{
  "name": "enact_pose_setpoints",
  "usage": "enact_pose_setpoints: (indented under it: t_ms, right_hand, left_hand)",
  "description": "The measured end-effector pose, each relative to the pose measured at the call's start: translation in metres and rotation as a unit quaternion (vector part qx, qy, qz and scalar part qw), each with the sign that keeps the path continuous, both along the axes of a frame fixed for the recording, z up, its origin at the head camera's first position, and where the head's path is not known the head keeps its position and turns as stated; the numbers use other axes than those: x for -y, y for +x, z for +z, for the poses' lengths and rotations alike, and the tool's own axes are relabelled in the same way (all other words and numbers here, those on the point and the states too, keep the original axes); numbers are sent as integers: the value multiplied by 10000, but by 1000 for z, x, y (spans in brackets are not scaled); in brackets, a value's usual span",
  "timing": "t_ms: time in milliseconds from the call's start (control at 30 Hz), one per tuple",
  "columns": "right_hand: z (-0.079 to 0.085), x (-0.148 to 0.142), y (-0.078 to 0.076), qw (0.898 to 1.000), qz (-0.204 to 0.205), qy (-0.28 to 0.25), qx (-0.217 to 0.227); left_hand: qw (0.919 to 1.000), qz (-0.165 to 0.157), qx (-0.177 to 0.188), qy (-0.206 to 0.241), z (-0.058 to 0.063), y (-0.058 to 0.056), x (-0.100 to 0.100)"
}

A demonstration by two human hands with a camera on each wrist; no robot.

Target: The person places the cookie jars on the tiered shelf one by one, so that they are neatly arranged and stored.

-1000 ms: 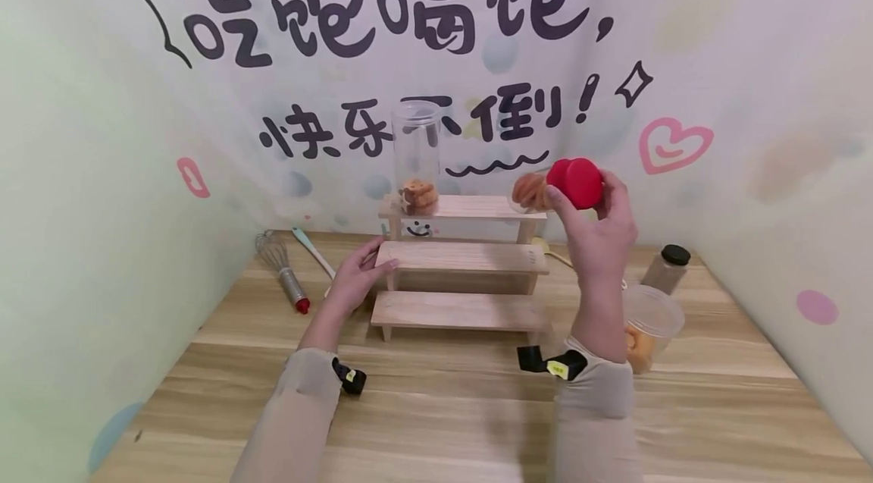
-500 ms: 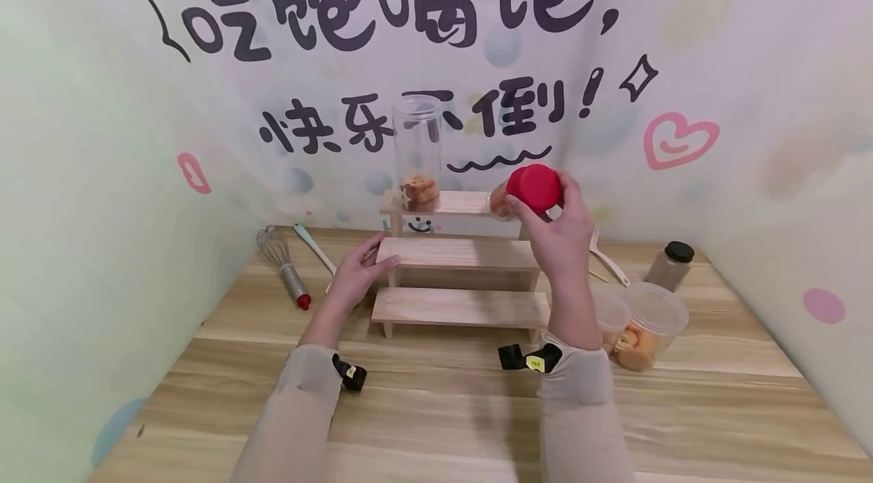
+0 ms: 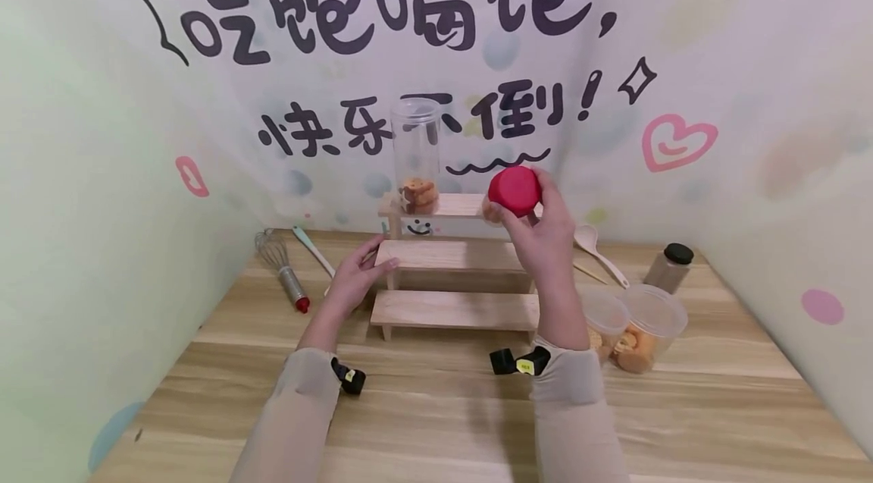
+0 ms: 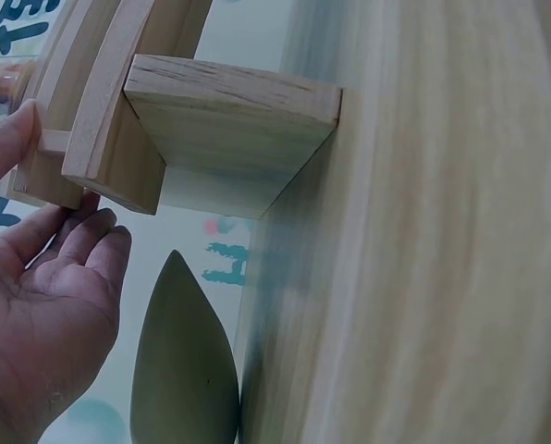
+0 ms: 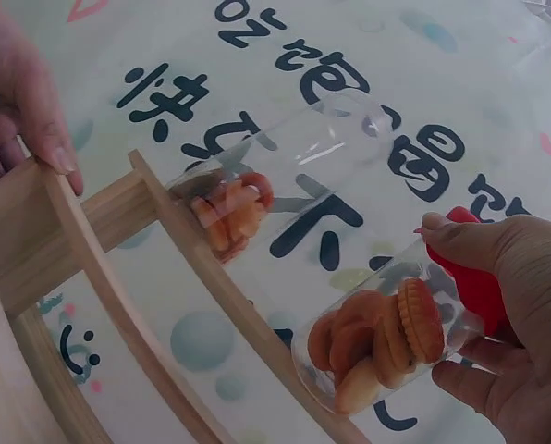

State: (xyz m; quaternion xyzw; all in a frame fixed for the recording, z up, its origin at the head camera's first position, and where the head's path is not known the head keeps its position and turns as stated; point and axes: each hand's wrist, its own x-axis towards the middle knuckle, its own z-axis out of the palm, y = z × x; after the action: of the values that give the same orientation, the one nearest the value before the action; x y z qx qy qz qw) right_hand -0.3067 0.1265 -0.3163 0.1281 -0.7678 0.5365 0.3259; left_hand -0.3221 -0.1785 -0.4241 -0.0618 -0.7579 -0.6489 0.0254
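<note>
My right hand (image 3: 549, 240) holds a clear jar (image 5: 377, 342) of sandwich cookies near its red lid (image 3: 514, 191). The jar's base is beside the right part of the top step of a three-tier wooden stand (image 3: 457, 255); whether it touches is unclear. In the head view, hand and lid hide most of this jar. At the stand's left end, my left hand (image 3: 355, 274) grips the middle step, thumb on top and fingers beneath in the left wrist view. A tall clear jar (image 3: 416, 142) with a few cookies at its bottom stands on the top step's left.
On the table's left lie a whisk (image 3: 283, 271) and a blue-tipped utensil (image 3: 314, 249). At right are a pale spoon (image 3: 600, 252), a black-lidded jar (image 3: 670, 268) and two clear tubs of snacks, the larger tub (image 3: 648, 327) partly behind my forearm's side. A printed cloth hangs behind.
My right hand has moved left and slightly down with the red-lidded jar, over the top step's right part, uncovering the spoon and smaller tub. My left hand keeps its grip on the stand.
</note>
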Motion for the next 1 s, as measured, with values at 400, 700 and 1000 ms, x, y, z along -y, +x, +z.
enact_pose_setpoints:
  t_ms: [400,700,1000]
  right_hand:
    - [-6,14,-4,9991,-39,412,-64]
    - [-20,17,-14,9993,46,318,200]
    - [-33,15,-22,9977,202,492,415]
  left_hand:
    - [9999,-62,60,130,3,2,-2]
    - [9997,-141,130,124,2,1,1]
    - [9997,-189,179,-18,28,21,-5]
